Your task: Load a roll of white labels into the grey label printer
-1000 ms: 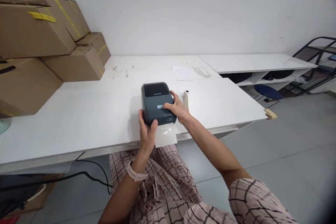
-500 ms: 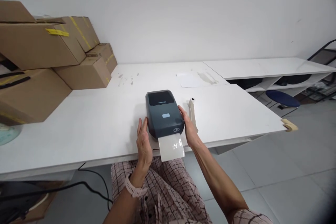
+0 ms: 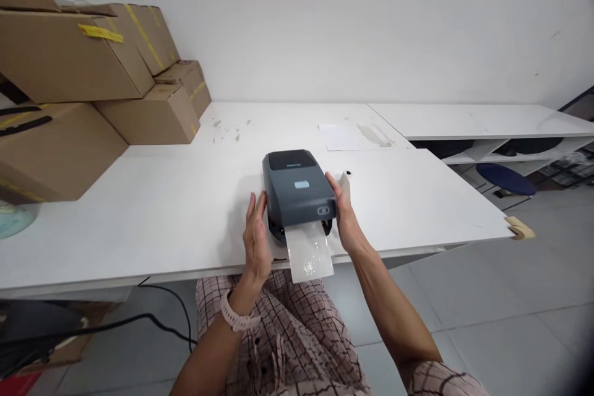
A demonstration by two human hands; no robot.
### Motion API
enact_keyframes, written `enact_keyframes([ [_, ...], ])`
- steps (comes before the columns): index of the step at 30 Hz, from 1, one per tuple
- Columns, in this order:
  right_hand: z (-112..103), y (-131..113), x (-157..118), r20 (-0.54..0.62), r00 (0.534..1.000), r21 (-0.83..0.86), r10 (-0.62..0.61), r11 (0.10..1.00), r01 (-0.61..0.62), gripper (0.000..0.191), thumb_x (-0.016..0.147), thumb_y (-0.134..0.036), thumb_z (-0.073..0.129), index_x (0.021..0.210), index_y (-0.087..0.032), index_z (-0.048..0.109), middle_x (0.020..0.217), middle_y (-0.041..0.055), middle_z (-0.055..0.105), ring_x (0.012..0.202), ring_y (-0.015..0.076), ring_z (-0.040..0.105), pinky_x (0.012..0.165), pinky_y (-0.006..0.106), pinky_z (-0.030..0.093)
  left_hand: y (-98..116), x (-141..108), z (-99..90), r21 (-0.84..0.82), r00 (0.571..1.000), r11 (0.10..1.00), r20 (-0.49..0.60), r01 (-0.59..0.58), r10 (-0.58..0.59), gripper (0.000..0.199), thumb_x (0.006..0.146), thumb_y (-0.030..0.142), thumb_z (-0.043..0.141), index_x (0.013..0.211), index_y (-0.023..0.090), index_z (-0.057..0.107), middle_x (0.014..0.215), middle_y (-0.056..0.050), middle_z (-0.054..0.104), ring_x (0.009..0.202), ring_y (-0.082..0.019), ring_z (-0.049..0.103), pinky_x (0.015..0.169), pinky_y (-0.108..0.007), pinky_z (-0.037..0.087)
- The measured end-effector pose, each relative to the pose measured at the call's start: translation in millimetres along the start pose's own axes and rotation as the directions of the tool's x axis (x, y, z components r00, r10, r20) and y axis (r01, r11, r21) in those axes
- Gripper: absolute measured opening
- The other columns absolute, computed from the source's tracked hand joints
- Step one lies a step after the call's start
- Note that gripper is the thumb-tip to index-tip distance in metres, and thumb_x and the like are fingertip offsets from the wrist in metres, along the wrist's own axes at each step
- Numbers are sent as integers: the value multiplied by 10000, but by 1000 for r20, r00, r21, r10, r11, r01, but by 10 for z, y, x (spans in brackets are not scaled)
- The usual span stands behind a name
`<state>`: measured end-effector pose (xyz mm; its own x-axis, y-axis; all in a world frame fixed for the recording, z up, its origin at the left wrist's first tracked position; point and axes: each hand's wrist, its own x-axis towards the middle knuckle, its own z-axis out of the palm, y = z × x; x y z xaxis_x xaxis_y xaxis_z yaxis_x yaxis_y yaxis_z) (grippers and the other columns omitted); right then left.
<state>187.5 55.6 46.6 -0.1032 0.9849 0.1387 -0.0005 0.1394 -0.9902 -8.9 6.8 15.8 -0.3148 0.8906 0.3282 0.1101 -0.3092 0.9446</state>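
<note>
A dark grey label printer stands at the table's front edge, its top cover raised at the front with a gap below it. From that gap a glossy whitish label strip hangs over the edge. My left hand is against the printer's left side, fingers pointing forward along it. On the opposite side, my right hand grips the cover near its front corner, its fingertips partly hidden. Just beyond the right hand lies a pale paper strip, mostly covered by that hand.
Cardboard boxes are stacked on the left of the white table. A white sheet lies farther back. Black cables hang below the table at left. A blue stool stands at right, near a tape-covered table corner.
The printer's front cover has come up, opening a gap above the label strip. My right hand has risen with it; my left hand stays at the side. The view has shifted slightly.
</note>
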Motion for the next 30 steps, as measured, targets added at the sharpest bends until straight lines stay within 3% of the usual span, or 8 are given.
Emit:
enact_keyframes([
  [4, 45, -344, 421, -30, 987, -18, -157, 988, 157, 803, 944, -865, 375, 1635, -456, 343, 1760, -77, 298, 1666, 286, 172, 1349, 538, 171, 104, 567, -87, 28, 996, 997, 57, -67, 66, 538, 1019, 570, 515, 1473, 301, 621, 1629, -72, 527, 1572, -288, 395, 1300, -499, 316],
  [7, 139, -592, 863, -59, 970, -85, -238, 969, 232, 908, 899, -894, 427, 1665, -436, 265, 1787, -69, 211, 1680, 289, 84, 1352, 537, 129, 3, 885, -74, 131, 997, 989, 10, 74, -76, 585, 917, 438, 665, 1467, 242, 613, 1511, -150, 599, 1405, -320, 554, 1178, -512, 442],
  [12, 228, -770, 1595, -45, 968, -115, -246, 964, 240, 1022, 848, -906, 498, 1678, -375, 227, 1767, -29, 271, 1655, 287, 209, 1354, 502, 111, -203, 941, -7, 401, 975, 901, 70, 167, -212, 741, 754, 329, 722, 1476, 219, 601, 1142, -96, 638, 924, -237, 657, 872, -410, 534],
  [17, 186, -823, 1968, -1, 965, -262, -262, 931, 253, 1064, 846, -897, 505, 1680, -291, 240, 1770, 34, 268, 1654, 319, 199, 1345, 517, 132, -163, 972, -16, 539, 958, 829, 129, 149, -256, 791, 710, 250, 669, 1493, 208, 568, 777, -5, 630, 735, -241, 621, 727, -362, 474],
  [20, 160, -812, 1847, -3, 868, -473, -497, 765, 436, 866, 948, -778, 489, 1650, -302, 310, 1762, 63, 289, 1654, 351, 170, 1311, 616, 153, -92, 1050, -27, 615, 934, 780, 201, 115, -296, 622, 739, 252, 621, 1360, 212, 642, 775, -34, 687, 742, -270, 641, 676, -351, 446],
  [23, 149, -686, 1553, 158, 734, -627, -660, 507, 591, 579, 1035, -592, 478, 1505, -257, 520, 1583, 128, 553, 1515, 356, 440, 1229, 619, 340, -20, 1107, -34, 682, 897, 729, 288, 53, -335, 419, 765, 232, 567, 1165, 211, 689, 909, -72, 744, 815, -280, 660, 676, -340, 437],
  [27, 203, -416, 1272, 598, 774, -684, -207, 372, 628, 421, 1011, -444, 581, 1345, -199, 654, 1307, 152, 745, 1220, 356, 684, 1019, 515, 545, 10, 1156, -57, 664, 871, 746, 344, 39, -352, 339, 759, 214, 578, 1078, 211, 690, 878, -49, 738, 810, -261, 656, 681, -319, 445],
  [30, 332, -277, 1285, 690, 695, -719, 205, 310, 623, 733, 921, -478, 703, 1550, -166, 490, 1444, 200, 668, 1253, 420, 670, 1028, 556, 535, -42, 1173, -71, 576, 875, 813, 343, 91, -341, 350, 727, 187, 596, 1059, 204, 704, 851, -38, 730, 805, -248, 654, 686, -307, 465],
])
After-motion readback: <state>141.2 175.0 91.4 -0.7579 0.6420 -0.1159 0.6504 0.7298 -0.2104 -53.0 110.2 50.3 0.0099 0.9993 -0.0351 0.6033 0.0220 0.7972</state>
